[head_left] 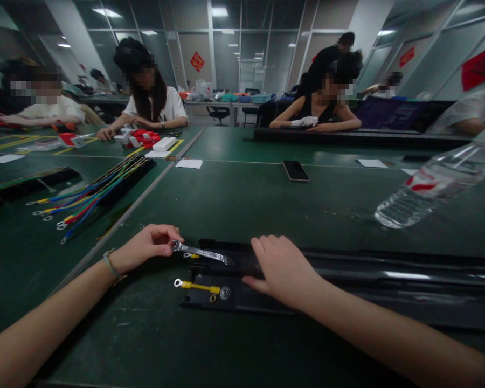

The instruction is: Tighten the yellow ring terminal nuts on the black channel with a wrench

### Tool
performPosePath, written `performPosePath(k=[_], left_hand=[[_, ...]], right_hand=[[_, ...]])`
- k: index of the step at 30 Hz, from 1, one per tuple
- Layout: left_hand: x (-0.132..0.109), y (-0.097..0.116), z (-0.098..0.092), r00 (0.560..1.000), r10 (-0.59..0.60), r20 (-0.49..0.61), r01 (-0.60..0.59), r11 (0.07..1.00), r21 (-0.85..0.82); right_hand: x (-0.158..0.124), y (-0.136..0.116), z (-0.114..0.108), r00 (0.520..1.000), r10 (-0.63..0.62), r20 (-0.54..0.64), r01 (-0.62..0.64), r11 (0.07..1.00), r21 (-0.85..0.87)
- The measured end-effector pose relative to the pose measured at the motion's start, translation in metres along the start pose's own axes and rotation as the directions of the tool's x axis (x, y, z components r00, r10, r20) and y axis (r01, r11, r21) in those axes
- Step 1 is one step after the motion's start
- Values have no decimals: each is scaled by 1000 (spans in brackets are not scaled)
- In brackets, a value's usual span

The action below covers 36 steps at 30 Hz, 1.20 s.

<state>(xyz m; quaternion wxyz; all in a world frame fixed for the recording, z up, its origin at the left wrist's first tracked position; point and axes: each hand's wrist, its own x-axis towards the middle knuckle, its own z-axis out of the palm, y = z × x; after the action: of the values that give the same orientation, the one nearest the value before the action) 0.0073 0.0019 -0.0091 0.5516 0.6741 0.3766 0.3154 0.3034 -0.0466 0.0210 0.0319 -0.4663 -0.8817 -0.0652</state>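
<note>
My left hand (147,248) is closed in a pinch on the end of a small silver wrench (200,252), whose far end sits on a fastener on a long black rail (347,275) lying across the green table. My right hand (283,269) lies flat on the rail with fingers stretched out, holding nothing. A yellow wire with a ring terminal (194,285) is fixed to the rail's left end beside a round silver fastener (225,292). Another yellow terminal peeks out under the wrench.
A clear water bottle (432,186) lies tilted at the right. A dark phone (295,171) and paper slips (189,163) lie farther back. Coloured wires with ring terminals (84,199) fan out on the left table. Several other people sit at the tables beyond.
</note>
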Motion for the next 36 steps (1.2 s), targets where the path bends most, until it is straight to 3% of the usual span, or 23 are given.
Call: performPosePath(k=[10,19,23,28,36], left_hand=[[2,1,0,974,-106,-202,148,968,205],[2,7,4,963,-163,-214,209,954,215],[0,3,0,981,-104,-162,129,979,157],[-1,0,-1,1000,13,-7,-13,999,33],[-1,-1,2,980,69,189,-47,992,-118]], right_hand=[[1,0,-1,1000,-1,3,1,1000,3],[0,0,1,1000,-2,0,2,1000,1],[1,1,1,1000,-2,4,2,1000,0],[0,0,0,1000,-3,6,3,1000,2],[0,1,1,1000,-2,-4,2,1000,11]])
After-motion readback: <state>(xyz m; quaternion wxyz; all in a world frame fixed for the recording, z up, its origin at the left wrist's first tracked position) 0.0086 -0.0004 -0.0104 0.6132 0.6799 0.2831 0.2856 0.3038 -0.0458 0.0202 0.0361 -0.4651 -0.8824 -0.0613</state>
